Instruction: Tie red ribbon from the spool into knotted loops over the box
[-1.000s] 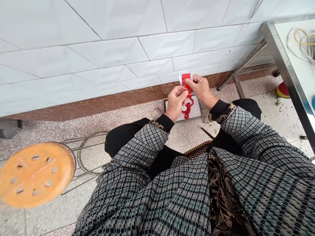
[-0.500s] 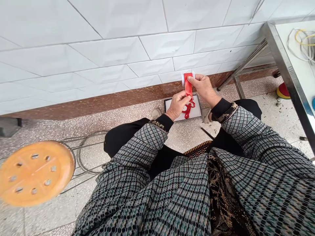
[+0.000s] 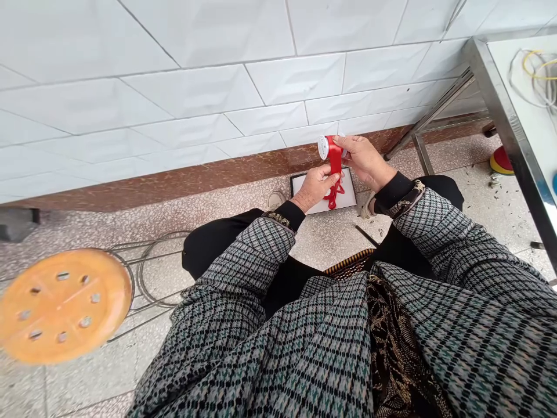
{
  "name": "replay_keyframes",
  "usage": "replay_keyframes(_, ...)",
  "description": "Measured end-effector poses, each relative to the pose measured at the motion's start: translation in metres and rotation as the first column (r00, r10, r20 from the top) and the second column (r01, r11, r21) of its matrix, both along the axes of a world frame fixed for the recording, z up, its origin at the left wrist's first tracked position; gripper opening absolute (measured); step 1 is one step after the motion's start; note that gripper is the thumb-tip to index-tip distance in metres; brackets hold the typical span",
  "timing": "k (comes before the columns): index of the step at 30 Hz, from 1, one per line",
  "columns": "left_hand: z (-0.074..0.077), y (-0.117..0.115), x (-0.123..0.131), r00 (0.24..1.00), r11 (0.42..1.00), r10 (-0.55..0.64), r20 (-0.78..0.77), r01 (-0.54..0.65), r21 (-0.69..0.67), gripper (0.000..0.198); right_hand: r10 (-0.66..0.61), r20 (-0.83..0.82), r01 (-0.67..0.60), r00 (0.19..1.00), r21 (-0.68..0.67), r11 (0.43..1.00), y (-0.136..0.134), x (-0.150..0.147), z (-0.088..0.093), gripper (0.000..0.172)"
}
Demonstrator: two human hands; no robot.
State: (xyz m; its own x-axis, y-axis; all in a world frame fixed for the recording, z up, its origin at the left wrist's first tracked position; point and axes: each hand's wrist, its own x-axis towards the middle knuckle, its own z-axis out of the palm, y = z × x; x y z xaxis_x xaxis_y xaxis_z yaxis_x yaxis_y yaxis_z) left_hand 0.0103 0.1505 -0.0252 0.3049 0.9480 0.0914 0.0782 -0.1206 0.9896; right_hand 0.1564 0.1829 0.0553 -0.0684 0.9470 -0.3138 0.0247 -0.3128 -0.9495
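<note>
Two bare hands hold a red ribbon (image 3: 335, 161) and its white spool (image 3: 323, 147) out in front of the person, above a shallow white board (image 3: 348, 198) with a dark edge on the speckled floor (image 3: 311, 238). The ribbon is bright, smooth and slightly glossy, about as wide as the spool's core, and drops flat and straight from the spool to the left hand. Below that hand it loses its flatness, bunching into narrow, twisted loops that hang over the board; whether they touch it cannot be told. The spool lies on its side, its round left end turned partly toward the viewer and bearing dark print too small to read. Its other end is mostly hidden.

The right hand (image 3: 363, 159) has a closed grip on the spool, thumb laid over the ribbon at the top and fingers tucked behind. The left hand (image 3: 314, 188) pinches the strip lower down, thumb and fingertips brought together on it, just above the loops.

A steel-framed counter (image 3: 527, 136) stands to the right with tangled cables (image 3: 542, 78) on it, and an orange stool (image 3: 65, 302) with holes in its seat lies to the left.
</note>
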Motion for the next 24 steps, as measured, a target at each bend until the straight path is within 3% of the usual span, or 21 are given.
replay_keyframes(2, 0.000, 0.002, -0.002, 0.998, 1.000, 0.025, -0.051, -0.026, -0.015, 0.010, 0.006, 0.003, -0.006, 1.000, -0.016, 1.000, 0.000, 0.001, 0.002, 0.041)
replay_keyframes(5, 0.001, 0.004, -0.005, 0.988, 0.996, 0.052, -0.143, -0.042, 0.076, 0.009, 0.001, 0.003, -0.001, 1.000, -0.030, 1.000, 0.001, 0.004, 0.002, 0.038)
replay_keyframes(12, -0.010, 0.008, -0.011, 0.945, 0.959, -0.017, -0.327, 0.108, 0.263, 0.016, -0.030, -0.043, 0.028, 0.999, -0.053, 0.998, 0.005, 0.010, -0.002, 0.029)
replay_keyframes(18, -0.016, 0.019, -0.019, 0.947, 0.945, -0.017, -0.322, 0.120, 0.306, 0.022, 0.024, -0.023, -0.024, 0.999, 0.010, 1.000, 0.007, 0.011, -0.004, 0.032)
replay_keyframes(24, -0.013, 0.027, -0.026, 0.944, 0.958, -0.006, -0.329, 0.100, 0.270, 0.019, 0.071, -0.029, -0.072, 0.997, -0.056, 0.996, 0.004, 0.010, 0.003, 0.027)
